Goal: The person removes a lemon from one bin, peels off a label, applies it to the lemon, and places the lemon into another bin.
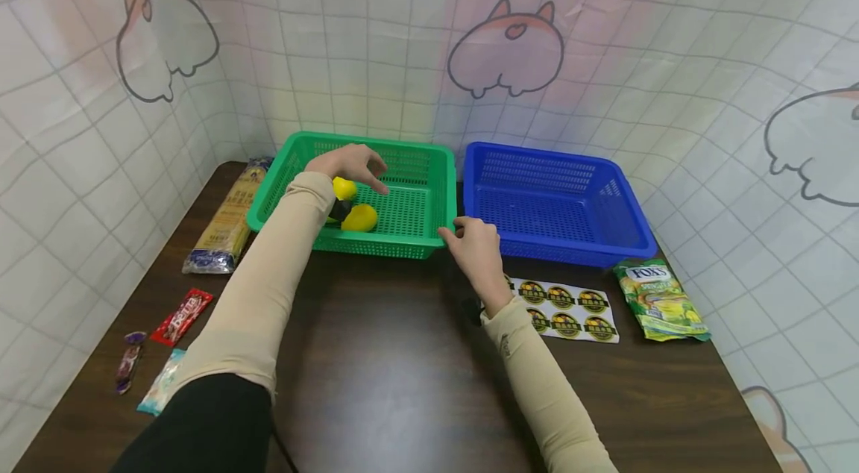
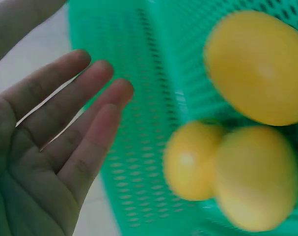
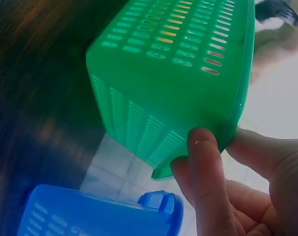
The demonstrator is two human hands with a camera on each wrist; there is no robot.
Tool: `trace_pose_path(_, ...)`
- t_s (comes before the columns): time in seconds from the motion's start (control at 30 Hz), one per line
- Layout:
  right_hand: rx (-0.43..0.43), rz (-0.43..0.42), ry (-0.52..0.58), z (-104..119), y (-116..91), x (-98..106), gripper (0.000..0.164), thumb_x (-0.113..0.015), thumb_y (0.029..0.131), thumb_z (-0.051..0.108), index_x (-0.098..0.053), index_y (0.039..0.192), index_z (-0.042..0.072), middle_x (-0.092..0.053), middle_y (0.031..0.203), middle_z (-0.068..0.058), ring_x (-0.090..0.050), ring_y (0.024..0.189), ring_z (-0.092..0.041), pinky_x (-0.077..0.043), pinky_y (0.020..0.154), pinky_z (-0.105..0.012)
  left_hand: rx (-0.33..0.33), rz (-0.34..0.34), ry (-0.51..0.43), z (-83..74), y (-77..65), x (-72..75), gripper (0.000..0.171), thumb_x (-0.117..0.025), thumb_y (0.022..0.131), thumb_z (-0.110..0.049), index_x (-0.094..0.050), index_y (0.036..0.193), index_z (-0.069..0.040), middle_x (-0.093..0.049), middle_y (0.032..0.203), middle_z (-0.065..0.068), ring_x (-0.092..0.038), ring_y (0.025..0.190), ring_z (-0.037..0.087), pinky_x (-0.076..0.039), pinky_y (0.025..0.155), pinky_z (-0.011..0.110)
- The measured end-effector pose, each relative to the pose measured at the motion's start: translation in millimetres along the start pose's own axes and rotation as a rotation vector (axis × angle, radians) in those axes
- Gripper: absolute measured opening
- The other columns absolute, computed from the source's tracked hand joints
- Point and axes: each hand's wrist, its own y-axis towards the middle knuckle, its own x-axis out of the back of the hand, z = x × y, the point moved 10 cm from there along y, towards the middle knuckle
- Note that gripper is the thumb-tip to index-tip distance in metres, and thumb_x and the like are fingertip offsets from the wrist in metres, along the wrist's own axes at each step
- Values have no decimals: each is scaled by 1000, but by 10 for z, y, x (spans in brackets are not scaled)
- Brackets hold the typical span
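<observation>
My left hand [image 1: 352,163] hangs above the green basket [image 1: 349,238], holding nothing. In the left wrist view its fingers are extended, apart from the fruit. Inside the basket lie three smooth yellow fruits; one [image 2: 259,66] sits apart from a touching pair, a smaller fruit [image 2: 188,160] and a larger one [image 2: 257,179]. Their exact kind is unclear, and my left arm partly hides them in the head view. At the basket's near right corner my right hand [image 1: 476,253] pinches the rim between thumb and fingers, as the right wrist view shows.
A blue basket [image 1: 557,245] stands right of the green one. A sticker sheet [image 1: 570,312] and a green FOX'S bag [image 1: 661,299] lie on the right. Along the left are a long noodle-like pack [image 1: 231,223], a red wrapper [image 1: 183,316], a purple wrapper [image 1: 129,362] and a pale blue packet [image 1: 161,386].
</observation>
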Motion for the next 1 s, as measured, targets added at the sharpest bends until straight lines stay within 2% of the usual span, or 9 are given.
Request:
trace_pose_path(0.23, -33, 22, 7, -29, -34, -2, 42, -72, 92, 34, -71, 119, 2, -78, 100, -16, -74, 93, -31, -53, 95, -53, 154, 40, -16, 327, 159, -257, 71, -76, 85, -46, -54, 142, -11, -47, 153, 13, -43, 141, 35, -43, 113, 51)
trace_pose_path(0.33, -39, 17, 9, -44, -30, 4, 42, -71, 92, 34, -71, 119, 2, -78, 99, -16, -74, 92, -31, -53, 96, -53, 212, 72, -42, 396, 193, -355, 68, -77, 84, -45, -57, 139, -11, -53, 147, 12, -51, 131, 32, -48, 107, 47)
trace_pose_path(0.4, -37, 16, 14, -48, -20, -4, 42, -71, 92, 34, -71, 119, 3, -78, 99, -16, -74, 91, -31, -52, 97, -53, 250, 87, -37, 436, 191, -395, 58, -79, 83, -43, -64, 129, -11, -63, 128, 7, -58, 112, 25, -53, 95, 39)
trace_pose_path(0.47, -29, 14, 10, -46, -9, -9, 42, -71, 92, 35, -71, 119, 3, -78, 97, -16, -74, 90, -30, -53, 96, -52, 274, 109, -9, 457, 182, -431, 39, -79, 83, -42, -70, 103, -10, -63, 95, 3, -54, 86, 19, -51, 78, 31)
trace_pose_path(0.53, -26, 7, 4, -48, -3, -7, 42, -71, 92, 35, -72, 119, 3, -78, 96, -15, -73, 89, -29, -53, 96, -52, 287, 124, 28, 461, 174, -451, 32, -78, 84, -41, -63, 80, -13, -52, 76, -1, -45, 72, 16, -44, 67, 28)
trace_pose_path(0.6, -24, -2, 0, -48, -2, 2, 41, -71, 92, 35, -72, 118, 3, -78, 94, -15, -73, 88, -30, -53, 95, -52, 302, 143, 47, 465, 166, -480, 35, -78, 84, -39, -55, 70, -16, -46, 70, -1, -43, 68, 16, -42, 63, 28)
trace_pose_path(0.7, -19, -8, -2, -42, -6, 8, 41, -72, 91, 34, -72, 118, 3, -78, 94, -15, -73, 87, -30, -54, 93, -52, 325, 151, 60, 499, 167, -513, 33, -79, 83, -39, -55, 70, -19, -53, 77, -1, -51, 74, 18, -49, 64, 28)
trace_pose_path(0.83, -14, -4, 7, -28, -10, 5, 42, -72, 91, 34, -72, 118, 2, -78, 95, -15, -73, 86, -30, -54, 93, -52, 300, 142, 68, 536, 213, -543, 33, -80, 81, -35, -55, 67, -18, -59, 78, 1, -55, 77, 19, -52, 65, 28)
trace_pose_path(1.0, -16, -6, 9, -40, -8, 8, 41, -71, 92, 34, -72, 118, 2, -78, 95, -15, -73, 86, -30, -56, 89, -50, 248, 50, 14, 518, 286, -459, 21, -79, 78, -31, -71, 71, -13, -66, 70, 2, -58, 69, 19, -54, 60, 29)
